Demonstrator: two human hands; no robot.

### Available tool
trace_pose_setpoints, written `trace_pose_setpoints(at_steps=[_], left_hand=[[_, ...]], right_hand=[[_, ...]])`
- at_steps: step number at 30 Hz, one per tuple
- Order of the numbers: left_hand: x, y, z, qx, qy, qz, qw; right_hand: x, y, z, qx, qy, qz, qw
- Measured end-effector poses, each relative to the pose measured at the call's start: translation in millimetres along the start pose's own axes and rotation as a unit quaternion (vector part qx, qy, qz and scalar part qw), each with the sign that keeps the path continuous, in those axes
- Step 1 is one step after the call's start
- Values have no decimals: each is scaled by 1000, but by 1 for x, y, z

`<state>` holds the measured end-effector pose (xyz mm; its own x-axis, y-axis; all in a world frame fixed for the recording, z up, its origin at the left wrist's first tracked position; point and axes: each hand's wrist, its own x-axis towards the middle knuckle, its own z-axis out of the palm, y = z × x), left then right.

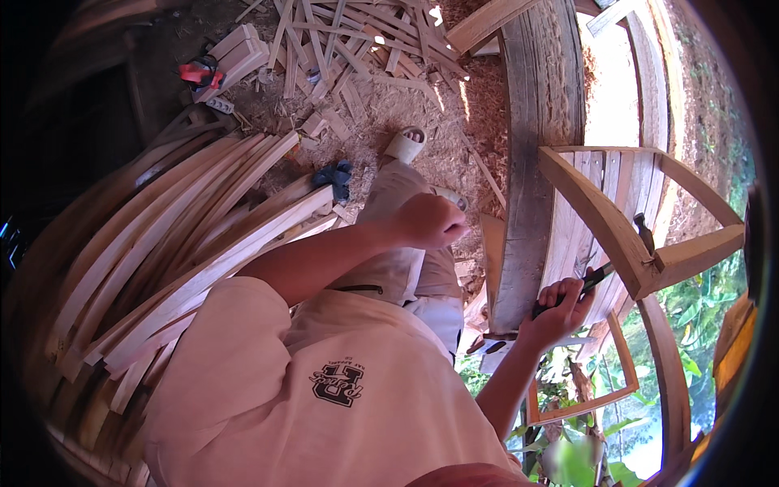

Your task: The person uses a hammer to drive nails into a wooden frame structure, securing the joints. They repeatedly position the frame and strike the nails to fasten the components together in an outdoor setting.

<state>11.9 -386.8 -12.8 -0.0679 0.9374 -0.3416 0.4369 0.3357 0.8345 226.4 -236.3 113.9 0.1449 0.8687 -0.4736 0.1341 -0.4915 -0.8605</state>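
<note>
My right hand [560, 310] is wrapped round the dark handle of a hammer [644, 234]. The hammer's head is beside a corner of a wooden frame [596, 217], and part of the handle passes behind the frame's near bar. This frame rests on the slatted planks of a bench [560, 243] at my right. My left hand [434, 221] is held in a fist over my legs, away from the frame. Its fingers are curled in, so I cannot make out whether anything is inside.
Long sawn wooden strips [203, 195] are stacked at my left. Offcuts [349, 40] litter the ground ahead, near a red and black tool [201, 75] on stacked blocks. A thick weathered beam [527, 162] edges the bench. Another wooden frame [588, 406] is below it, with green plants beyond.
</note>
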Motion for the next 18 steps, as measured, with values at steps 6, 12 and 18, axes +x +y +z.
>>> trace_pose_setpoints(at_steps=[6,12,18], left_hand=[[48,-281,51,188,138,-168,958],[146,-426,97,274,-27,-64,959],[232,-491,109,293,-52,-51,953]], right_hand=[[-112,76,1,-66,-94,59,992],[-159,181,-78,-467,-154,13,870],[-131,258,-45,-532,-181,85,823]])
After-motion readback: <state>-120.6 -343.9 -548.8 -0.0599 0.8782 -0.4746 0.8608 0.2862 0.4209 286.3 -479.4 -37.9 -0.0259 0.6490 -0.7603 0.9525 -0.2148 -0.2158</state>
